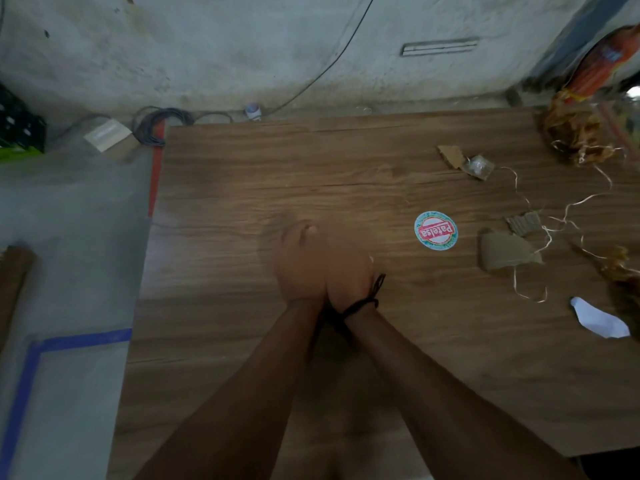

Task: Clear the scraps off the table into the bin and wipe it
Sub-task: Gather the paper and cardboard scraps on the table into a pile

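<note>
- "Patelsa", white letters on a red band, upside down to the camera, on the round sticker (pixel 435 231) lying on the table (pixel 277 174).
- Orange packet (pixel 602 64): print too blurred to read.

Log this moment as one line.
hands: left hand, right hand pressed together over table | scraps uncleared: sticker, cardboard, string, paper

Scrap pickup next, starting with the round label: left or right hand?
Right, probably. The right hand is pressed against the left hand mid-table, and the round label and cardboard scraps all lie on its side; the left would have to cross over.
</note>
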